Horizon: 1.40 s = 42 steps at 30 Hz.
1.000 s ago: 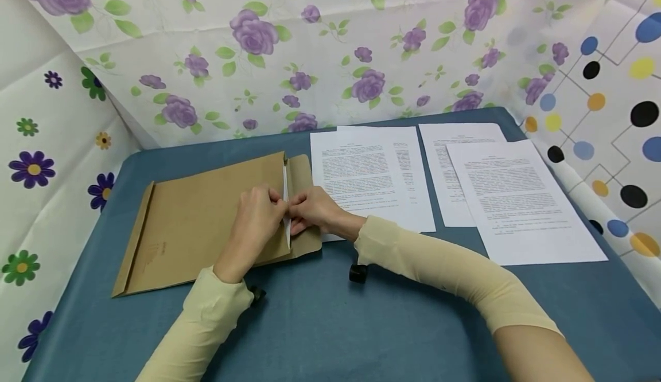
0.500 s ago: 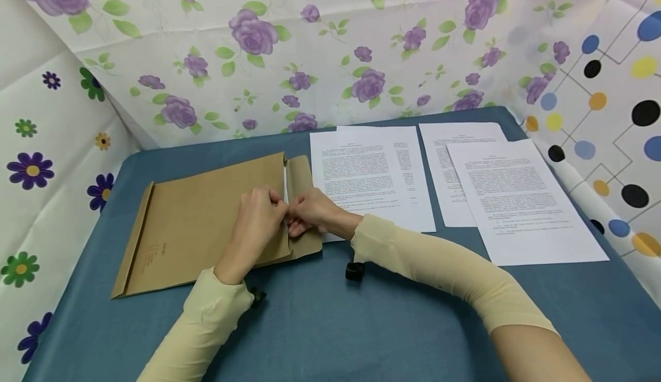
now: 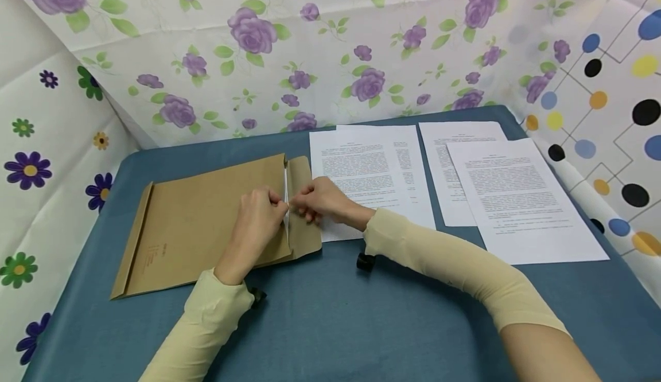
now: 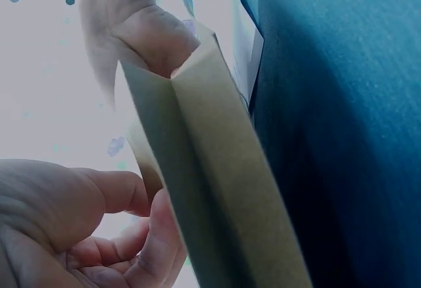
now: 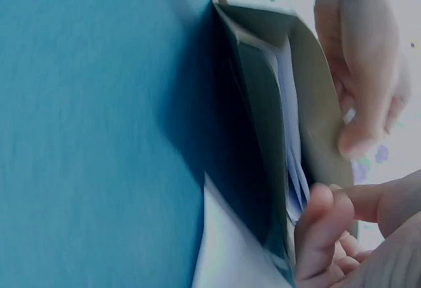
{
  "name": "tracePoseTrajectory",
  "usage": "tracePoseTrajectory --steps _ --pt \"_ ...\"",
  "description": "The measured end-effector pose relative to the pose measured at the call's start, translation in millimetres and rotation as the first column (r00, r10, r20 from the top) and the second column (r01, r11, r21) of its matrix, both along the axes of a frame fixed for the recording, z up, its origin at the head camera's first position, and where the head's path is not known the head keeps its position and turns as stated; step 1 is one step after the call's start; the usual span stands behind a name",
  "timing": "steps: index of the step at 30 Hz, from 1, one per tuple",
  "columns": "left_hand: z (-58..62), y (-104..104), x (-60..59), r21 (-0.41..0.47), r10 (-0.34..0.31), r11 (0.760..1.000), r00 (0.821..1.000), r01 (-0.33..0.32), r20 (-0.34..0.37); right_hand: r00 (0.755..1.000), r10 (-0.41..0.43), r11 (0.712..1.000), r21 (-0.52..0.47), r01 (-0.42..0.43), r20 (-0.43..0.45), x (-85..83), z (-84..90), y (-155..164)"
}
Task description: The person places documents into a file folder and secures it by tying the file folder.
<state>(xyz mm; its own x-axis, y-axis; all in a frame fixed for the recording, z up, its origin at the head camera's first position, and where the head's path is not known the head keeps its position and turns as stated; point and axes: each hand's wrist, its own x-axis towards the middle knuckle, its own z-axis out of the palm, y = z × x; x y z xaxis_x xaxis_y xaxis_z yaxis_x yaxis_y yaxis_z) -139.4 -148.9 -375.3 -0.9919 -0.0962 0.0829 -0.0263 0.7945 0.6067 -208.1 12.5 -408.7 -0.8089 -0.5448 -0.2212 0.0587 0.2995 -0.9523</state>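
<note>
A large brown paper envelope (image 3: 206, 221) lies on the table, its mouth to the right and its flap (image 3: 306, 238) folded out flat. White papers (image 5: 289, 117) stand inside the mouth, seen in the right wrist view. My left hand (image 3: 255, 215) pinches the upper panel at the mouth between thumb and finger. My right hand (image 3: 322, 198) is over the flap, its curled fingertips close to the left fingertips at the mouth. In the right wrist view, the thumb and index finger are together by the papers; whether they grip anything is hidden.
Two overlapping printed sheets (image 3: 356, 170) lie right of the envelope, partly under its flap side. Farther right lie two more overlapping sheets (image 3: 521, 198). A blue cloth (image 3: 320, 324) covers the table, with patterned curtains (image 3: 330, 55) around it.
My right hand has lifted slightly and shifted right and away from me, its lower fingers drawing back from the mouth. The left hand keeps its pinch on the envelope.
</note>
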Motion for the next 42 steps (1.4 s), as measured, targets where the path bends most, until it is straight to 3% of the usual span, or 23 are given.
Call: tracePoseTrajectory --steps 5,11,16,20,22,30,34,38,42 --pt "-1.2 -1 0.5 0.01 0.012 1.0 1.0 -0.012 -0.01 0.975 -0.047 0.99 0.12 0.075 -0.219 -13.8 1.8 17" --pt "-2.5 -2 1.1 0.02 0.02 1.0 1.0 -0.02 -0.011 0.874 0.081 0.962 0.267 0.058 -0.479 -25.5 1.5 32" --pt "-2.0 -2 1.4 0.027 0.024 0.999 1.0 -0.024 -0.008 0.801 0.184 0.934 0.355 0.039 -0.57 -31.4 4.0 37" --pt "-1.8 -2 2.3 0.026 0.028 0.999 0.999 -0.028 -0.018 0.771 0.244 0.888 0.455 0.066 -0.588 -37.9 4.2 39" --pt "-1.9 -2 2.5 0.026 0.028 0.999 0.999 -0.028 -0.022 0.77 0.257 0.864 0.496 0.089 -0.584 -43.0 2.9 42" --pt "-2.2 -2 3.8 0.036 0.029 0.999 1.0 -0.029 -0.01 0.801 0.274 0.765 0.626 0.154 -0.532 -66.4 -4.8 54" --pt "-2.2 -2 4.3 0.036 0.034 0.999 0.999 -0.034 -0.013 0.808 0.287 0.729 0.665 0.164 -0.514 -79.2 -6.7 62" --pt "-2.0 -2 4.0 0.038 0.027 0.999 1.0 -0.026 -0.017 0.794 0.306 0.7 0.689 0.186 -0.525 -94.2 -8.9 71" --pt "-1.2 -2 3.3 0.045 0.028 0.999 0.999 -0.027 -0.02 0.758 0.347 0.684 0.702 0.199 -0.553 -110.4 -11.3 78"
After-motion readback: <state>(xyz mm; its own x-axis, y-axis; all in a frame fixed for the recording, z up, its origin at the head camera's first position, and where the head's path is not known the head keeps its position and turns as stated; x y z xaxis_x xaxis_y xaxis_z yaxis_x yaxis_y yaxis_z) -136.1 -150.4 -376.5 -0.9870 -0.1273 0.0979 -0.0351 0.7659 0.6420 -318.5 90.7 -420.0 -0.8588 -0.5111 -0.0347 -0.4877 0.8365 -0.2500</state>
